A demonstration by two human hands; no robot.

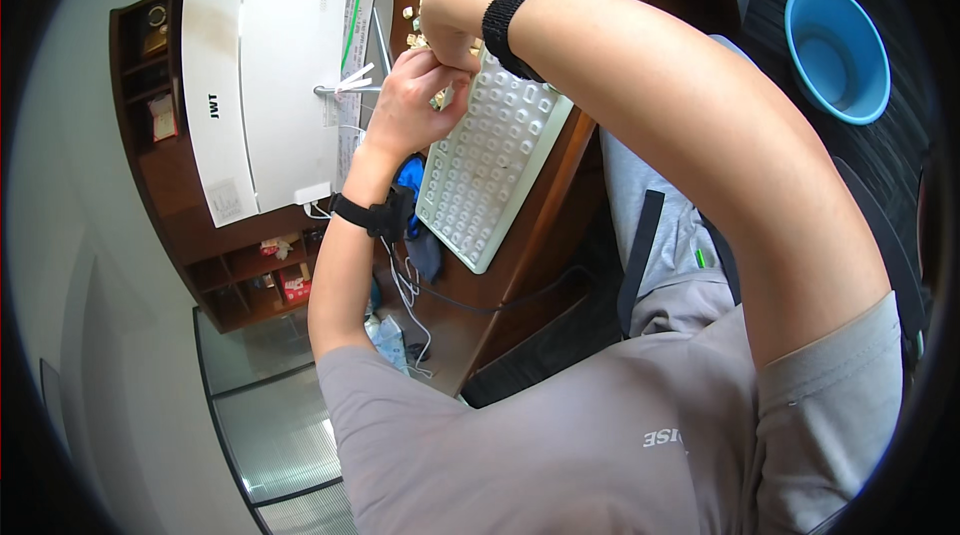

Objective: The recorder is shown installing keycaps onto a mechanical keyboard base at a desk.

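Observation:
A pale green keyboard (487, 145) lies slantwise on the wooden desk, its rows showing whitish square key positions. Over its upper left side my two hands meet. My left hand (412, 103) is closed, thumb and fingers curled together in a pinch; a small yellowish bit shows by the fingers, but what they hold is unclear. Bent sharply at the wrist, my right hand (452, 20) reaches in from above with its fingers curled down against the left one. Its fingertips are largely hidden, and so is anything in them. Small loose beige keycaps (412, 23) lie beside the hands.
A large white monitor (270, 85) stands left of the hands, with a green cable (357, 10) by its edge. White cords (408, 290) and a blue object (410, 175) lie near my left wrist. A blue bin (840, 55) is on the floor at right.

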